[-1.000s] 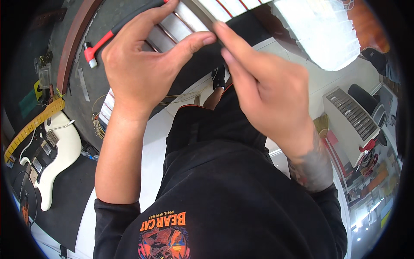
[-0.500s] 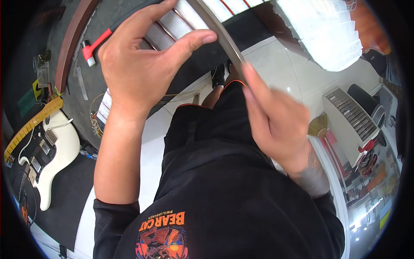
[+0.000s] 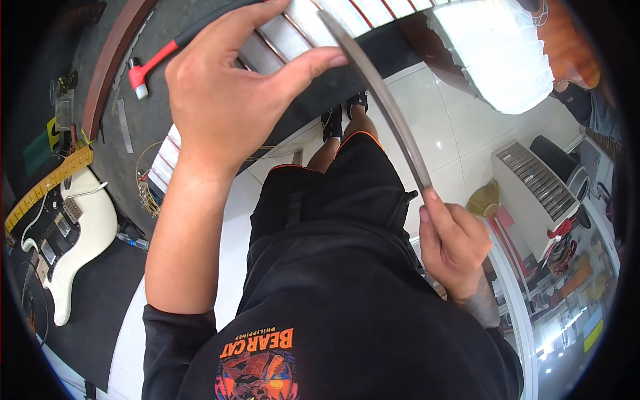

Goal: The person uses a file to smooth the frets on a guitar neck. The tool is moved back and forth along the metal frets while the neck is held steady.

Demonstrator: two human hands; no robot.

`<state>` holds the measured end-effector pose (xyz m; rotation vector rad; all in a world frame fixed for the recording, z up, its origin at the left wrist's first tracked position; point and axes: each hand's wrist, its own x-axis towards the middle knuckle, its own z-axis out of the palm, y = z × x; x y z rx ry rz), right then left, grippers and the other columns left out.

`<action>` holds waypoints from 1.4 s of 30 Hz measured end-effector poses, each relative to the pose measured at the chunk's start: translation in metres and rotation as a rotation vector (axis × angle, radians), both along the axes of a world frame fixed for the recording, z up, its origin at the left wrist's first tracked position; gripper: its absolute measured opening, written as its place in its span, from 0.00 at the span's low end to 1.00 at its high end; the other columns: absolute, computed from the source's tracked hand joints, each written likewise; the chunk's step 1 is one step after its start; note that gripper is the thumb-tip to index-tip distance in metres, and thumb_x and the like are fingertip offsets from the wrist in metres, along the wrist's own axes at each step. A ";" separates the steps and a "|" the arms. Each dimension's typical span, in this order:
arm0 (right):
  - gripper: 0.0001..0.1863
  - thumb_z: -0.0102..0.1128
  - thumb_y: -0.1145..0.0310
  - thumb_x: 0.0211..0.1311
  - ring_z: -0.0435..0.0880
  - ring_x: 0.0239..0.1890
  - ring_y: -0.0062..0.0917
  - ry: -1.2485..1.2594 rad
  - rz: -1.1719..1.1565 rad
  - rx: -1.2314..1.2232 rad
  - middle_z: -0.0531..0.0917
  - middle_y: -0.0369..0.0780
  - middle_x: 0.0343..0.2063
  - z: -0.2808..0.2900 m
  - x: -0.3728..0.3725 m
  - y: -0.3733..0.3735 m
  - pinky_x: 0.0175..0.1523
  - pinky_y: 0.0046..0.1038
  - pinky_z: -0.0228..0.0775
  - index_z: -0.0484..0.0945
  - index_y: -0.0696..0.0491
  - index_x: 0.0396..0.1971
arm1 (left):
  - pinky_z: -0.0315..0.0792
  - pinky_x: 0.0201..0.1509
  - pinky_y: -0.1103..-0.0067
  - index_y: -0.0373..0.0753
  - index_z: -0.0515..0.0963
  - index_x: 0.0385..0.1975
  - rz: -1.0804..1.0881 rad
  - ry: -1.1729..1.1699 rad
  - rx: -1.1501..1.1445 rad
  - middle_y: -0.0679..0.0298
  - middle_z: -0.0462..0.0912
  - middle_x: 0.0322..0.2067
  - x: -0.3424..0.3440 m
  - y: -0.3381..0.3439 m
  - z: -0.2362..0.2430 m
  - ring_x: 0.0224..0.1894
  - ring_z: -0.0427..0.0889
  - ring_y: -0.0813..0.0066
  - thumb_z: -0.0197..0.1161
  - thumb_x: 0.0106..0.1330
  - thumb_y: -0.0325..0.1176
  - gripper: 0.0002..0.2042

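Observation:
My right hand (image 3: 457,243) grips one end of a long grey metal file (image 3: 393,110). The file slants up and left, its far end over the taped neck. My left hand (image 3: 223,93) lies across a guitar neck (image 3: 343,15) masked with white tape between its bare frets. The left thumb and index finger are spread wide apart, the thumb near the neck's close edge; its other fingers are hidden. Just beyond that hand rests a red and black hammer (image 3: 150,69), part of its handle passing behind the fingers.
White covering (image 3: 510,60) lies over an orange-brown guitar body (image 3: 567,43) at upper right. A cream guitar body (image 3: 93,220) and loose yellow neck (image 3: 50,187) rest at left. A curved brown wooden edge (image 3: 110,73) stands upper left. At right are a slotted case (image 3: 533,193) and broom (image 3: 485,200).
My right hand has drawn the file down and to the right, toward my body, exposing more of its length. My left hand has shifted slightly right, still spread over the neck.

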<state>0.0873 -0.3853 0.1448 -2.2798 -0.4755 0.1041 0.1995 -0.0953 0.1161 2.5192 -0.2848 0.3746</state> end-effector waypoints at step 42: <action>0.26 0.70 0.83 0.58 0.72 0.15 0.27 -0.163 0.040 -0.188 0.72 0.37 0.16 -0.002 0.084 0.069 0.24 0.31 0.67 0.84 0.54 0.59 | 0.84 0.45 0.71 0.27 0.85 0.41 0.048 -0.059 -0.166 0.45 0.89 0.38 0.000 -0.005 -0.001 0.39 0.91 0.55 0.88 0.45 0.41 0.28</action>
